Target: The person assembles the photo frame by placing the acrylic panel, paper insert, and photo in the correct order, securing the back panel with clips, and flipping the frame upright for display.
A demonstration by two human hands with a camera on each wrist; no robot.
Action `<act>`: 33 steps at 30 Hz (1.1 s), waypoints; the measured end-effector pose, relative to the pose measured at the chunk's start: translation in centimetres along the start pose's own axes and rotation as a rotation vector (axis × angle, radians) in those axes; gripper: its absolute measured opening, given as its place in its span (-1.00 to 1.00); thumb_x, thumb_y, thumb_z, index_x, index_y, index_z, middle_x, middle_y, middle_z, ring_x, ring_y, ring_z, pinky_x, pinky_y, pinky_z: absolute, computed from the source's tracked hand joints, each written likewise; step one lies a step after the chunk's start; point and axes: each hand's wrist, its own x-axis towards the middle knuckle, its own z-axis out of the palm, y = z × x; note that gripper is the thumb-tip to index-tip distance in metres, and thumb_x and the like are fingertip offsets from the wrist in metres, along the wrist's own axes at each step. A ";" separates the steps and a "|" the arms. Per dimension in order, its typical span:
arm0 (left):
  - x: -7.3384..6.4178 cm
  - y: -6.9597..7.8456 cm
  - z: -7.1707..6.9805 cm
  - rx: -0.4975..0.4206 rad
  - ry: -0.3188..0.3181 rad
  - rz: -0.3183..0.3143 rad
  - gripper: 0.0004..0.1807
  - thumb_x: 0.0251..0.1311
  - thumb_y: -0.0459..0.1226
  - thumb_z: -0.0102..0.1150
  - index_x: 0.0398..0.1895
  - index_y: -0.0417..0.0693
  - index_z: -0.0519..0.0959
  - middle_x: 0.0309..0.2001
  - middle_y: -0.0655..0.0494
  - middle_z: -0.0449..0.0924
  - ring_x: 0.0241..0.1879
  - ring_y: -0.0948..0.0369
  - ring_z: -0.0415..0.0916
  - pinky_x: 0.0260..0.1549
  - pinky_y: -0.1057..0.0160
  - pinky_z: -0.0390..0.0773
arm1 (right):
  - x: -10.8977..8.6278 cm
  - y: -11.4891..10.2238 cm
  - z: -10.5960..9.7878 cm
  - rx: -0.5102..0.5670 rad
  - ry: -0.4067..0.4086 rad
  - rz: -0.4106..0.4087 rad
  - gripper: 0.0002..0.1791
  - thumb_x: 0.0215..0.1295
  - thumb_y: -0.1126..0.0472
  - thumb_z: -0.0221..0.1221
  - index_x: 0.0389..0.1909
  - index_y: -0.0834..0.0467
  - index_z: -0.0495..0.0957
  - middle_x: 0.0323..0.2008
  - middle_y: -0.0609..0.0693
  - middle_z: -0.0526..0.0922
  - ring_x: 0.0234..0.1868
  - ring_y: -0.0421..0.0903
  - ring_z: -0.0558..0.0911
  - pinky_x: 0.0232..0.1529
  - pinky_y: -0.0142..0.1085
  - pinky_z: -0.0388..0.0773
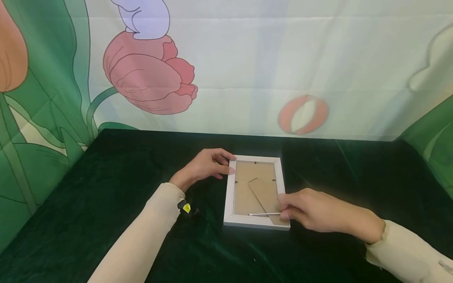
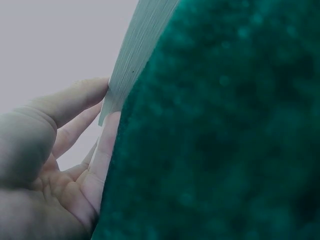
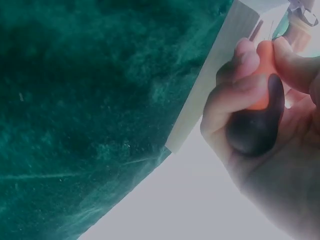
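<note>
A white picture frame (image 1: pixel 229 200) lies back up on the dark green cloth, showing its brown backing board (image 1: pixel 247 196) and a stand flap (image 1: pixel 263 192). At its upper left corner my left hand (image 1: pixel 209 163) grips the edge, thumb and fingers against the frame side (image 2: pixel 132 55) in the left wrist view. Over the lower right part, my right hand (image 1: pixel 313 208) holds a screwdriver, its orange and black handle (image 3: pixel 255 125) in the curled fingers. The thin shaft (image 1: pixel 263 214) points left across the frame's lower inner edge. Whether its tip touches the board, I cannot tell.
Small dark tabs sit along the frame's inner edge, one at the top (image 1: pixel 255 162) and one on each side. Green velvety cloth (image 1: pixel 124 188) covers the table. A printed curtain (image 1: pixel 230 70) with flowers hangs behind it.
</note>
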 end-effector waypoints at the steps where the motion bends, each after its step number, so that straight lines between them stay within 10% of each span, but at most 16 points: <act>1: 0.0 0.0 0.0 -0.001 0.000 0.000 -0.55 0.24 -0.22 0.56 0.19 0.01 0.70 -0.01 -0.07 0.62 -0.07 -0.02 0.66 -0.11 0.15 0.77 | 0.1 0.0 -0.1 0.008 -0.007 0.001 -0.89 0.51 0.17 0.31 -0.23 -0.01 0.56 -0.44 -0.25 0.55 -0.43 -0.37 0.59 -0.48 -0.41 0.58; 33: 0.1 -0.1 0.0 0.002 -0.001 -0.002 -0.55 0.24 -0.23 0.56 0.19 0.01 0.70 -0.01 -0.07 0.62 -0.07 -0.03 0.66 -0.09 0.14 0.77 | 1.2 -0.7 -1.6 0.064 -0.150 0.154 -0.85 0.52 0.11 0.29 -0.24 0.00 0.53 -0.50 -0.26 0.43 -0.52 -0.31 0.53 -0.46 -0.37 0.54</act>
